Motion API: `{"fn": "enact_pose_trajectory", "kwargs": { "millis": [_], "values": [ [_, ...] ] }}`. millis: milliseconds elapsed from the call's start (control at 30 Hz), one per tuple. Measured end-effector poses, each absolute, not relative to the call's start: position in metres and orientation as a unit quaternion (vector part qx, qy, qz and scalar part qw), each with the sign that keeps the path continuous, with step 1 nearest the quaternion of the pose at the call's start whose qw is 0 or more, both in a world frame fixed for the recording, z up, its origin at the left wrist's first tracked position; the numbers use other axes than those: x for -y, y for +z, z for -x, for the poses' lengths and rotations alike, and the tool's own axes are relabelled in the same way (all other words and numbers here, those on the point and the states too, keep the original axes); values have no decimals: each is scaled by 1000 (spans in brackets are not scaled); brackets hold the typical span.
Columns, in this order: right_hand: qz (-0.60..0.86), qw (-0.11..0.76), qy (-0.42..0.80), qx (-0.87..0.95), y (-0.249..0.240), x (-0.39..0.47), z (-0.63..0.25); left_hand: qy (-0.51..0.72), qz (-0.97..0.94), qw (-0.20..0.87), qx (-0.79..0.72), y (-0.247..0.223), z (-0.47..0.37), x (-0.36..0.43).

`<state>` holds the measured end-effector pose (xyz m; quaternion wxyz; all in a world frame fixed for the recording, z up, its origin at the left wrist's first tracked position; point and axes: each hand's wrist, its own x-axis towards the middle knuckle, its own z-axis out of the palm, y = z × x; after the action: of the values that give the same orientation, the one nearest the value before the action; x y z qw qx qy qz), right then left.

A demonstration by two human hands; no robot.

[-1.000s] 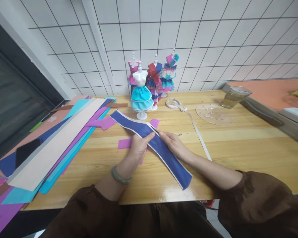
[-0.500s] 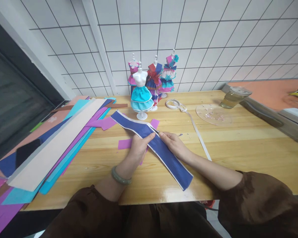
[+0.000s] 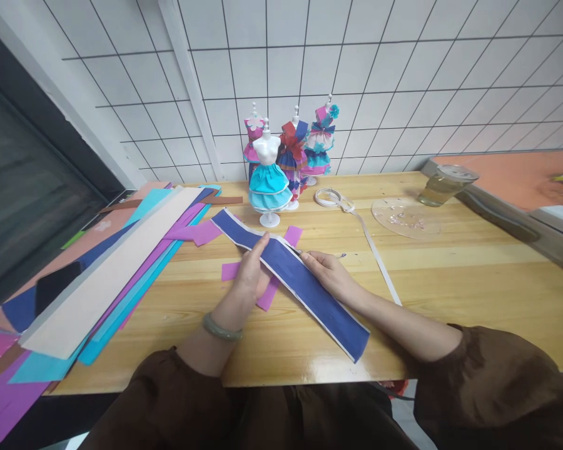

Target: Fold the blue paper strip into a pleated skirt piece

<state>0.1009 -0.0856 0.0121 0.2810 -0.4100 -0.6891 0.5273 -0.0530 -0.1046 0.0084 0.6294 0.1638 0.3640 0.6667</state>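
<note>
A long blue strip with white edges [image 3: 316, 289] is held slantwise above the table, between my two hands. My left hand [image 3: 253, 270] grips it near the middle, thumb on top and fingers beneath. At the far edge, my right hand [image 3: 323, 269] pinches a slim dark tool [image 3: 293, 248]; only its thin end shows against the white edging, and its kind is unclear. Purple strips [image 3: 268, 295] lie on the table under the blue one. Just beyond stands a small white dress form [image 3: 266, 150] in a tiered turquoise skirt.
Coloured sheets [image 3: 107, 275] and a black phone [image 3: 56, 284] are piled at left. More dressed forms [image 3: 319, 140] stand by the tiled wall. A roll of white tape [image 3: 328, 197] trails a loose end. Rightward are a clear plate [image 3: 398, 219] and a cup of liquid [image 3: 443, 185].
My left hand has shifted left and up along the blue strip, its thumb now nearer the far edge. My right hand stays almost in place with the dark tool.
</note>
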Motion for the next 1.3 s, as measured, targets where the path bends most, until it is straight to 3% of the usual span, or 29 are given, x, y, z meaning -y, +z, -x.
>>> {"fn": "enact_pose_trajectory", "kwargs": {
  "millis": [600, 1300],
  "values": [
    [389, 256, 600, 650, 14, 87, -102, 711, -232, 546, -379, 3, 57, 104],
    [371, 281, 606, 645, 11, 82, -102, 676, -282, 533, -424, -5, 42, 109]
  ]
}}
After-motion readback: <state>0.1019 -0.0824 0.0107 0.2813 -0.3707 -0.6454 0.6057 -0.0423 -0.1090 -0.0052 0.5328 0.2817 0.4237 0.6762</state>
